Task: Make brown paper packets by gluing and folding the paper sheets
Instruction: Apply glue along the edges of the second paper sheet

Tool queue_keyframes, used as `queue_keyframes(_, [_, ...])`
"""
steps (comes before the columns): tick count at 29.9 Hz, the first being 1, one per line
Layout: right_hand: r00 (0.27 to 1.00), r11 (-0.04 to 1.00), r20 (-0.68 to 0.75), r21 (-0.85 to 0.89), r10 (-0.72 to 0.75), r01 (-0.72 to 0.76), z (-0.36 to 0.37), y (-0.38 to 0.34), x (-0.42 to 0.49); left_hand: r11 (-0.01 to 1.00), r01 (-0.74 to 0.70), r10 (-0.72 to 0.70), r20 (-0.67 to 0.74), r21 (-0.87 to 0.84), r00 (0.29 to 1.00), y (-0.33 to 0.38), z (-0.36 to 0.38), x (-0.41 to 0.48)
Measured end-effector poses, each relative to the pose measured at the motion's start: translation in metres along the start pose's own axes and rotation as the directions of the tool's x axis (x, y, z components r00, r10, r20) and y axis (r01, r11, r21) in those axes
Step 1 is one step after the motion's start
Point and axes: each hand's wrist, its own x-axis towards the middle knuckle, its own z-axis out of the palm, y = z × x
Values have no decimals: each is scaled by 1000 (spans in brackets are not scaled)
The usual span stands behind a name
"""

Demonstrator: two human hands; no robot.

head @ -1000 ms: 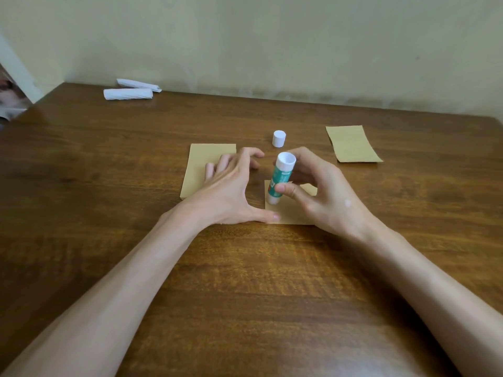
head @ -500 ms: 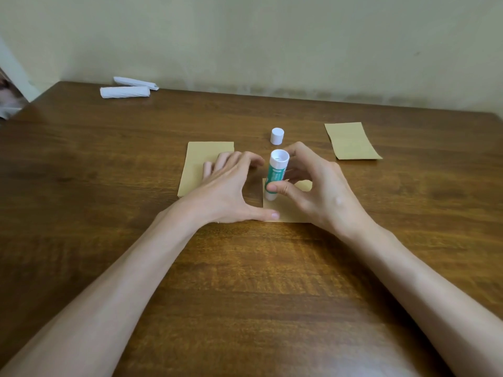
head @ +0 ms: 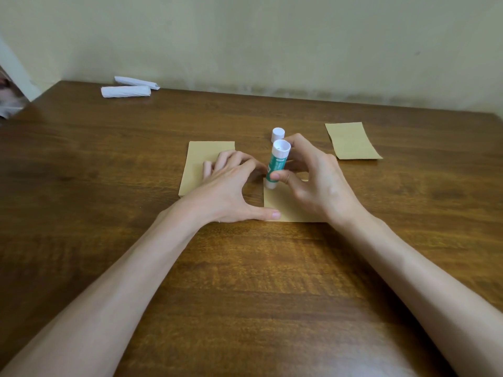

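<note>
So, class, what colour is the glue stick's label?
Green, on the white glue stick; head view.

I see two bare hands, the left hand (head: 226, 191) and the right hand (head: 318, 183), both slim, with long fingers and short, plain nails. Behind each wrist, the left forearm (head: 130, 281) and the right forearm (head: 416, 273) run bare to the frame's near edge.

Brown wooden table (head: 81, 213), plain pale green wall (head: 272, 36) behind
</note>
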Motion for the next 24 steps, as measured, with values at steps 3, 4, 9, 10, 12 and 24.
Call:
queue_keyframes(3, [1000, 1000, -3, -16, 11, -11, 0, 0, 3, 1000, 1, -1, 7, 3, 1000, 0, 0, 0])
queue_keyframes(4, [1000, 1000, -4, -20, 10, -10, 0, 0, 4, 1000, 5, -5, 6, 2, 1000, 0, 0, 0])
queue_keyframes(9, [1000, 999, -20, 33, 15, -14, 2, 4, 7, 1000, 22, -22, 2, -9, 1000, 0, 1, 0])
queue_keyframes(10, [999, 997, -39, 69, 20, -17, 1, 6, 8, 1000, 23, -23, 5, -11, 1000, 0, 1, 0])
queue_keyframes(12, [994, 990, -103, 140, 27, -12, -3, 8, 8, 1000, 24, -23, 14, -13, 1000, 1, 0, 1])
queue_keyframes(24, [995, 984, 88, 176, -40, 24, -10, -1, -9, 1000, 16, -16, 1, -8, 1000, 2, -2, 0])
